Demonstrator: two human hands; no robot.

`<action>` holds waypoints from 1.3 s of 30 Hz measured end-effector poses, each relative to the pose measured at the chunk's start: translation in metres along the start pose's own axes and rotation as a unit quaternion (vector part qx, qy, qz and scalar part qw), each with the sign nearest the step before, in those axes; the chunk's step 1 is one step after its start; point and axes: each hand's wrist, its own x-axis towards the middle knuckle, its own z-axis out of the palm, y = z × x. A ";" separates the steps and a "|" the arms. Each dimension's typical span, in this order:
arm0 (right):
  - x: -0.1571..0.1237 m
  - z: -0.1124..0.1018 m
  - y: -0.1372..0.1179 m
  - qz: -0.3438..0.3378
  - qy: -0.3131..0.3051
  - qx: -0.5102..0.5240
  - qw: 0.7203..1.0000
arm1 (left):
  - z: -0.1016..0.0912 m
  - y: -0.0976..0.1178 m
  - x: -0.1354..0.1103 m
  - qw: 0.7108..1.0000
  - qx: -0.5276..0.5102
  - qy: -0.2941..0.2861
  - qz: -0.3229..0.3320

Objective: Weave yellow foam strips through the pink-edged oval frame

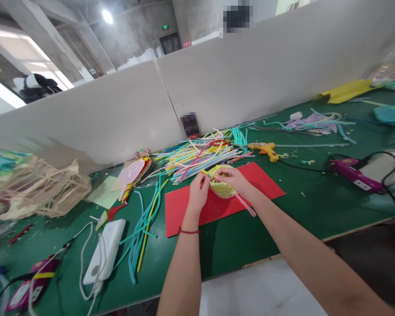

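A small round fan shape made of yellow pipe cleaners [224, 189], with a pink handle [245, 205], is held above a red sheet of card [181, 208]. My left hand [198, 188] has a red cord at its wrist and pinches a yellow pipe cleaner [204, 172] at the fan's upper left edge. From the right, my right hand [235, 179] reaches over the fan, its thumb and fingers closed on that same edge. The fingertips of both hands nearly meet, and they partly hide the spot where they work.
Behind the card lies a heap of coloured pipe cleaners [197, 156], with a yellow glue gun [265, 150] to its right. Blue and yellow stems [148, 219], a white power bank [105, 250] and a stick model [55, 188] sit left. A purple device [357, 174] with a cable lies right.
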 end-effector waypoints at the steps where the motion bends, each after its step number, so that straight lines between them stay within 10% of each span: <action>1: 0.000 0.000 0.000 0.001 0.003 0.001 1.000 | 0.001 -0.001 0.000 1.000 0.000 0.003 0.000; 20: 0.001 -0.002 0.003 -0.012 -0.015 -0.024 1.000 | -0.003 -0.008 0.001 0.978 -0.145 -0.130 -0.074; 39: -0.003 -0.009 -0.008 -0.042 -0.052 -0.065 0.996 | -0.008 -0.012 0.000 0.961 -0.218 -0.124 -0.113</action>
